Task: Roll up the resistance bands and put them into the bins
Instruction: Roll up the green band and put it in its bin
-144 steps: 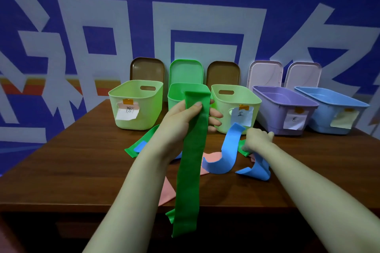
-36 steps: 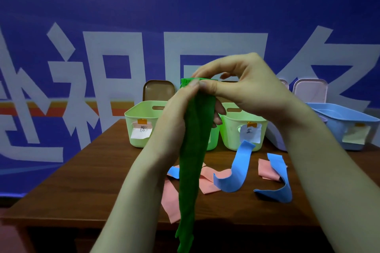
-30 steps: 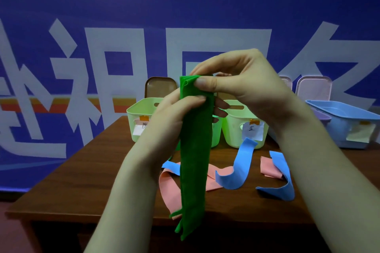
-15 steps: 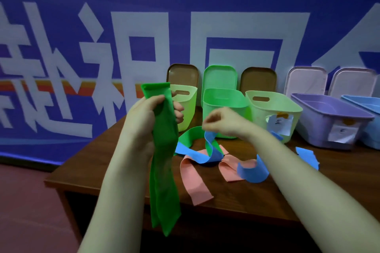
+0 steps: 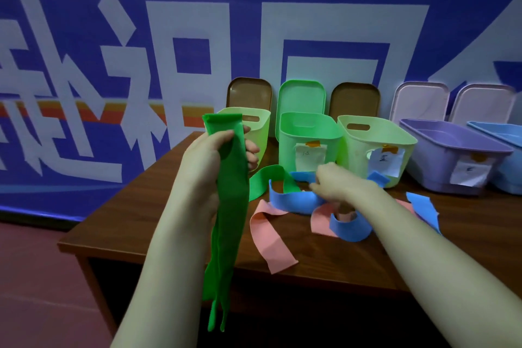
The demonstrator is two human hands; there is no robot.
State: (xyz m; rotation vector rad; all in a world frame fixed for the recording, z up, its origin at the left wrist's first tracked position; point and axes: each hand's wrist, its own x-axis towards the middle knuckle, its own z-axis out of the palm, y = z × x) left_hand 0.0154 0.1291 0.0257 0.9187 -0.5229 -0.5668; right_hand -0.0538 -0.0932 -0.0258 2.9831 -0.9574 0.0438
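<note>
My left hand (image 5: 206,158) grips the top of a long green resistance band (image 5: 228,206), which hangs unrolled past the table's front edge. My right hand (image 5: 336,181) reaches into the pile of bands on the table, its blurred fingertips over a blue band (image 5: 293,200) and beside a second green band (image 5: 265,178). I cannot tell whether it holds one. A pink band (image 5: 268,234), another blue loop (image 5: 350,229) and a blue strip (image 5: 421,206) lie nearby. Behind stand a pale green bin (image 5: 257,127), a green bin (image 5: 310,127), another pale green bin (image 5: 375,144), a purple bin (image 5: 452,150) and a blue bin (image 5: 500,133).
The bins' lids (image 5: 248,93) lean against the blue wall behind the row. The brown wooden table (image 5: 141,206) ends at its left corner near my left arm, with red floor beyond. Paper labels are taped to the bin fronts.
My right hand let go of the green band's top and dropped to the pile on the table. My left hand still holds the hanging band, now further left. My view turned left and down.
</note>
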